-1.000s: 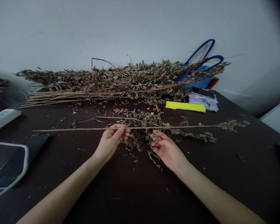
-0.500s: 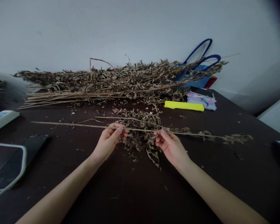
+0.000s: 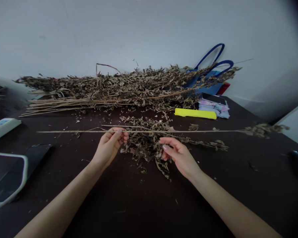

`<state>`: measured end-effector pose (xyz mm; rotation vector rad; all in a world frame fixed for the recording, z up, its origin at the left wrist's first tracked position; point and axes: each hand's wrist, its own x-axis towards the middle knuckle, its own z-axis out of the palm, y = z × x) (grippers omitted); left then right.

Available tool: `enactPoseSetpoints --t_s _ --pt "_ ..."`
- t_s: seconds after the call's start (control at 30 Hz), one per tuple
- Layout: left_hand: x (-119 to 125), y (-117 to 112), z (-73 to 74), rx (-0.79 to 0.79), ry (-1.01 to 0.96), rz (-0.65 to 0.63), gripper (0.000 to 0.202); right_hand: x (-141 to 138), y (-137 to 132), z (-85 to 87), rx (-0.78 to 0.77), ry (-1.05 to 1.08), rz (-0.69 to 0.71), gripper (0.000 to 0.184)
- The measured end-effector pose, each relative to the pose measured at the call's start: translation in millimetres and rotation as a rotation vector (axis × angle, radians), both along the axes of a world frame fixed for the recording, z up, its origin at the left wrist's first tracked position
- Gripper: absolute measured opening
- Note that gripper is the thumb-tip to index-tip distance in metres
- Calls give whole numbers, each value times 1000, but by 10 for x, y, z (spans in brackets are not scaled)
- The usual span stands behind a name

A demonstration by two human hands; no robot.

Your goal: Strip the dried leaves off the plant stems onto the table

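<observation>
While hands [image 3: 108, 147] stand apart, stalk [image 3: 201, 131] overlaps table edge [image 3: 252, 113].

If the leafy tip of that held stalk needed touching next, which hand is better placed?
Probably the right hand: it is off the stalk, fingers loosely curled, and sits nearer the leafy tip. The left hand pinches the stalk, farther from that end.

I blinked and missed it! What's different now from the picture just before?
The right hand, which was pinching the long stalk, has let go and is now just below it in the picture. The left hand still pinches the stalk but has shifted left. The stalk's leafy tip moved up and farther right. The big dried bundle and yellow roll stayed put.
</observation>
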<state>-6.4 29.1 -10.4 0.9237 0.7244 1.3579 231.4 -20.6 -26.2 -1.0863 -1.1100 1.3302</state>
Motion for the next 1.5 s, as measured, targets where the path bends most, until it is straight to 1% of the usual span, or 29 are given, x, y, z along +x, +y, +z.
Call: enactPoseSetpoints --t_s 0.07,0.2,0.27,0.33,0.4,0.53,0.63,0.8,0.97,1.23,1.5 --pt "-36 25 4 18 2 -5 5 29 16 32 -26 99 -1 29" --pt "-93 68 2 35 33 -25 6 98 105 51 -45 494 -86 15" --pt "-107 82 0 35 42 -26 6 121 146 33 -68 586 -136 13" --pt "-102 81 3 23 33 -13 6 120 159 18 -84 582 -171 9" --pt "-73 54 16 -6 29 -5 9 92 139 21 -84 546 -173 6" --pt "37 -67 56 -95 87 -46 15 -3 48 58 -76 500 -82 9" --pt "108 -148 60 -118 93 -102 14 -49 8 48 -89 469 -28 9" --pt "151 -181 4 -95 90 -143 12 -59 11 -8 -114 459 -52 11" --pt "167 -193 -39 -48 97 -177 12 -71 6 5 -128 481 -26 6" --pt "165 -185 -26 -31 137 -136 13 -47 5 -40 -132 363 -8 10" --pt "140 -171 -33 22 178 -123 12 -50 8 -53 -128 357 39 10"
